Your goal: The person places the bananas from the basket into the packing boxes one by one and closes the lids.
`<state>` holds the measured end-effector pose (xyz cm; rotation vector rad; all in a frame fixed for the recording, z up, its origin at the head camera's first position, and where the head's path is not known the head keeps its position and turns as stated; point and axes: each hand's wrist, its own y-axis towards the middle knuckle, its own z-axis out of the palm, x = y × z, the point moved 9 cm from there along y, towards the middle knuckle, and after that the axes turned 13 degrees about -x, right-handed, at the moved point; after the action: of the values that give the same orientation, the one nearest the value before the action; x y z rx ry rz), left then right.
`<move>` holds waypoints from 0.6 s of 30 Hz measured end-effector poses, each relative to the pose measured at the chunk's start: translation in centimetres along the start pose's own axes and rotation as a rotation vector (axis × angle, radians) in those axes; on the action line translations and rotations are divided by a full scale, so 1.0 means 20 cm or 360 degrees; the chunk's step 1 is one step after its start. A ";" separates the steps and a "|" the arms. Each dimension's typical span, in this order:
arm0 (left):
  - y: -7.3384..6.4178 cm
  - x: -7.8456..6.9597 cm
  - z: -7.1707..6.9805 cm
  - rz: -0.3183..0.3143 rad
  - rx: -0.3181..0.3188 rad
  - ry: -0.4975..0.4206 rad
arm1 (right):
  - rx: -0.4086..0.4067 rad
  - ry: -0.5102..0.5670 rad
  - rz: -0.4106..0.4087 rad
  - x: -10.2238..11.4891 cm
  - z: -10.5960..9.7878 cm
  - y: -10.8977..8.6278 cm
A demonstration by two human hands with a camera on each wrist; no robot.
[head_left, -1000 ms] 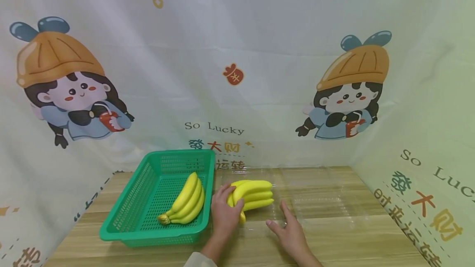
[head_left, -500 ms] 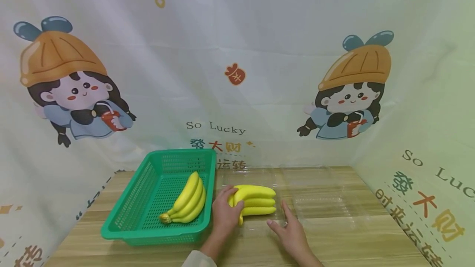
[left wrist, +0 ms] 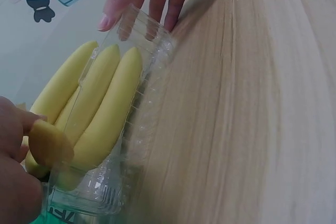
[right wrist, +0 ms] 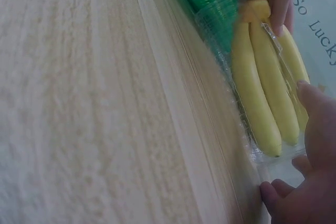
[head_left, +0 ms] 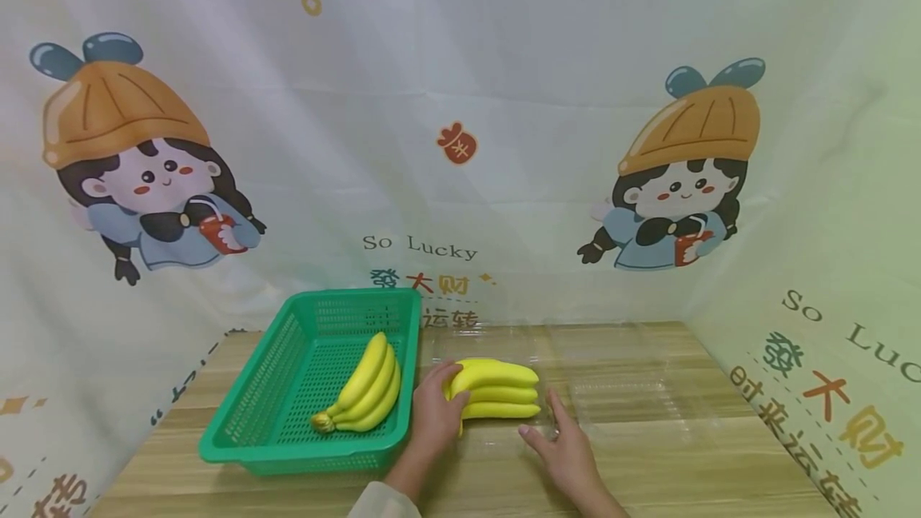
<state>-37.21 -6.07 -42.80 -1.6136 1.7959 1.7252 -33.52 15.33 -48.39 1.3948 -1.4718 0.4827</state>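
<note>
A bunch of yellow bananas [head_left: 498, 390] lies within a clear plastic box [left wrist: 97, 192], its tips toward the box's right end. My left hand [head_left: 436, 404] grips the bunch by its stem end, partly covering it; the left wrist view shows the fingers at the brownish crown [left wrist: 50, 144]. At the box's right end is my right hand [head_left: 567, 448], thumb and forefinger spread. In the left wrist view its fairly straight fingers [left wrist: 153, 17] show behind the clear end wall, beside the banana tips.
A green basket [head_left: 309, 456] stands left of the box, with a second bunch of bananas [head_left: 367, 390] inside. To the right, another clear plastic container [head_left: 626, 406] sits on the wooden table [head_left: 683, 470]. Printed cloth [head_left: 532, 206] hangs behind.
The bananas have shifted slightly right and toward me, now lying straighter along the box. My left hand has moved slightly with them; my right hand has stayed nearly still.
</note>
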 end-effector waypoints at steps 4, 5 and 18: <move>0.00 0.01 0.01 -0.0013 0.0046 0.0007 | 0.0008 0.0004 0.0004 0.00 0.00 0.00; 0.00 0.01 0.01 -0.0008 0.0054 0.0013 | 0.0011 0.0007 0.0013 0.00 0.00 0.00; 0.00 -0.02 0.00 0.0074 0.0100 0.0087 | 0.0021 -0.0007 0.0032 -0.02 0.01 0.01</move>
<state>-37.15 -5.85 -42.57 -1.6216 1.9074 1.6416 -33.73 15.41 -48.71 1.3936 -1.4896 0.5033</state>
